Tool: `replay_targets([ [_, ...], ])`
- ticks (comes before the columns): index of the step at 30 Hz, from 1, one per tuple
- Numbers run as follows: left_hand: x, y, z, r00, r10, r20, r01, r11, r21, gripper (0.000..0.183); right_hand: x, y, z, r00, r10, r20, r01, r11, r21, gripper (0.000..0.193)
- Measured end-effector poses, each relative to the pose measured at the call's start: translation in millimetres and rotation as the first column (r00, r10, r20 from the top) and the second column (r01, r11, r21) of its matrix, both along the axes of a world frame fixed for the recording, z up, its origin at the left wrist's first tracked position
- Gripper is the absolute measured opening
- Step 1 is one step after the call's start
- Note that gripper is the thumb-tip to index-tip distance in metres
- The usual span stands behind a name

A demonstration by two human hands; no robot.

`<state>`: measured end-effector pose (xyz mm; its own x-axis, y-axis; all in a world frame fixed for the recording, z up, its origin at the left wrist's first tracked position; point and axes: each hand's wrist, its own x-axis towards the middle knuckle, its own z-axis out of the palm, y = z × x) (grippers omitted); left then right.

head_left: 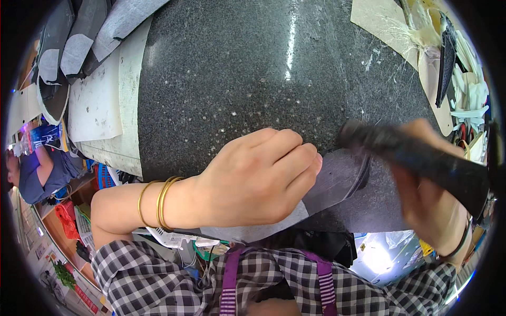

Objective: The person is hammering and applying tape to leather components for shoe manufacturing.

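Observation:
My left hand (258,179), with gold bangles at its wrist, is closed at the near edge of the worktop. Its curled fingers press on a curved dark piece of sheet material (334,181) with a pale grey backing; the fingertips are partly hidden. On the right, my right hand (427,195) is wrapped round a black hammer (416,152). The hammer slants across in front of the hand, its narrower end close to my left knuckles and its flared end toward the right rim. Both hammer and right hand are blurred.
The dark speckled stone worktop (237,79) curves away ahead. Several dark pieces with grey backing (84,47) and white sheets (95,100) lie at the left. Beige board (379,21) and white scraps (472,100) crowd the right. Another person (45,171) is at far left.

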<state>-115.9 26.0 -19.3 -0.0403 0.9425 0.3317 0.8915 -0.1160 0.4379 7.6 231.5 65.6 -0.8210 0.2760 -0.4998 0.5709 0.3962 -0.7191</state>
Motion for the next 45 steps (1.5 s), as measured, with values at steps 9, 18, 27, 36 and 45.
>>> replay_targets([
  [9,4.0,9.7,15.6,0.997,-0.065,-0.044,0.056,0.981,-0.184,0.025,30.8,-0.4,-15.8,0.947,0.268,-0.174,-0.102,0.77,0.63,0.015],
  [18,28.5,-17.9,7.9,0.987,0.157,0.026,-0.153,0.981,-0.116,0.031,-7.9,3.4,-15.0,0.898,0.394,-0.196,-0.315,0.886,0.339,0.011],
  [27,18.2,-26.7,11.9,0.844,0.276,0.459,-0.173,0.951,-0.255,0.035,2.5,-13.3,5.8,0.839,0.542,-0.052,-0.456,0.751,0.478,0.023],
  [36,11.6,-52.1,4.5,0.969,0.13,0.209,-0.105,0.986,-0.126,0.03,11.2,-43.6,-9.9,0.818,0.559,-0.139,-0.413,0.737,0.535,0.027],
  [45,12.7,-65.3,6.5,0.991,0.104,0.084,-0.094,0.989,-0.118,0.029,12.7,-65.9,11.5,0.819,0.574,-0.012,-0.479,0.694,0.538,0.021],
])
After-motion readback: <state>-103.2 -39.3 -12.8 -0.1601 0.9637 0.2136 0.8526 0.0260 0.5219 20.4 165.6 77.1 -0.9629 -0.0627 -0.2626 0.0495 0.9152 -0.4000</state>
